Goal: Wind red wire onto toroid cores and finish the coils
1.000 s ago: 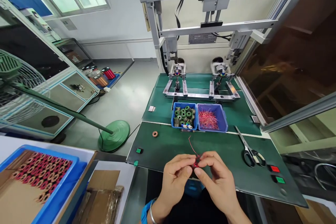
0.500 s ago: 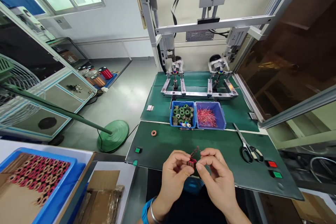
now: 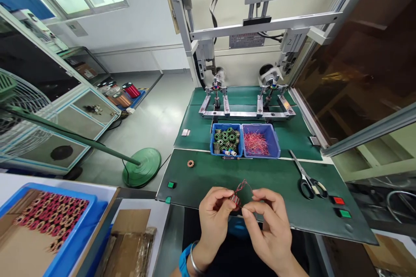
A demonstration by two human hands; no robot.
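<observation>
Near the front edge of the green bench, my left hand [image 3: 214,213] pinches a small motor stator [image 3: 235,200] wound with red wire. Twisted red wire ends [image 3: 241,185] rise from its top. My right hand [image 3: 268,220] is closed beside it, thumb and fingertips pinched at a thin loose wire [image 3: 250,188] coming off the stator. Beyond the hands stand a blue bin [image 3: 212,150] of bare green stator cores [image 3: 227,136] and a purple bin [image 3: 274,147] of red wire clippings [image 3: 255,143].
Scissors [image 3: 307,181] lie to the right, near red [image 3: 338,200] and green [image 3: 344,213] buttons. One wound stator [image 3: 190,163] sits at left, above another green button [image 3: 171,185]. A two-head winding machine [image 3: 247,112] stands behind the bins. At lower left, a blue tray [image 3: 92,201] holds wound stators.
My left hand has tilted the stator, so more of its side shows. My right hand has shifted slightly right and down, drawing the thin wire outward.
</observation>
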